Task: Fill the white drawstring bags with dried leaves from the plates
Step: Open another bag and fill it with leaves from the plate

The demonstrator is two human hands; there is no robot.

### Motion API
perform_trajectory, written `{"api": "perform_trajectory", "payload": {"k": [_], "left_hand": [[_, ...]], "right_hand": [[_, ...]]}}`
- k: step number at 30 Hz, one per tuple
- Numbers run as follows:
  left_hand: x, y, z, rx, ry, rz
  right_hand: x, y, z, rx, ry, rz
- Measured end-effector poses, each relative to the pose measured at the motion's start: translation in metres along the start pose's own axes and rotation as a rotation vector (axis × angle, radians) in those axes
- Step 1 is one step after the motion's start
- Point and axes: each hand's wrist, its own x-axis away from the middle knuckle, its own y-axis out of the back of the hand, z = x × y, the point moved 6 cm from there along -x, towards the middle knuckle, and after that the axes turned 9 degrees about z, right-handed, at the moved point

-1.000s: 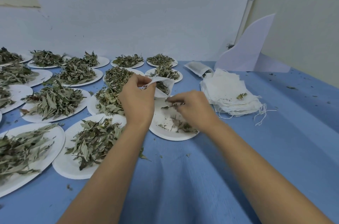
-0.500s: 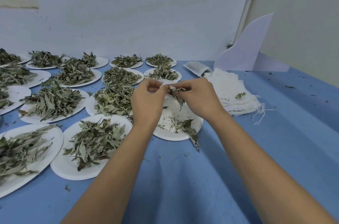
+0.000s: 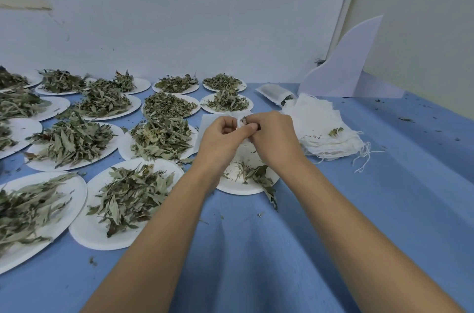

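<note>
Left hand (image 3: 220, 137) pinches bag (image 3: 206, 128) mouth; right hand (image 3: 275, 138) pinches leaves (image 3: 243, 121). Slack mouth may spill leaves onto plate (image 3: 238, 191) below the grip.

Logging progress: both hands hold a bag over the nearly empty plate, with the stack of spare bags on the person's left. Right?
No: the head view shows the stack of spare bags on the person's right, beside the right hand. The rest holds.
</note>
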Motion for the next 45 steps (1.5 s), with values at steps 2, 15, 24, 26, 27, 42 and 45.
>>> {"api": "perform_trajectory", "payload": {"k": [2, 15, 24, 26, 27, 42, 45], "left_hand": [[0.0, 0.0, 0.001, 0.021, 0.015, 0.019], [0.001, 0.023, 0.003, -0.049, -0.06, -0.272], [0.005, 0.022, -0.008, -0.154, -0.154, -0.254], [0.006, 0.02, -0.01, -0.184, -0.155, -0.245], [0.006, 0.019, -0.011, -0.199, -0.153, -0.24], [0.002, 0.011, -0.008, -0.056, -0.044, -0.036], [0.002, 0.011, -0.006, -0.075, -0.017, -0.05]], "right_hand": [[0.0, -0.001, 0.002, 0.007, 0.024, 0.015], [0.004, -0.01, 0.012, -0.19, 0.077, 0.219], [0.002, -0.004, -0.003, -0.371, -0.012, -0.055], [0.003, -0.001, -0.005, -0.387, -0.024, -0.1], [0.003, 0.001, -0.006, -0.391, -0.027, -0.125], [0.005, 0.007, -0.018, -0.487, -0.166, -0.149], [0.005, -0.001, -0.021, -0.677, -0.222, -0.074]]}}
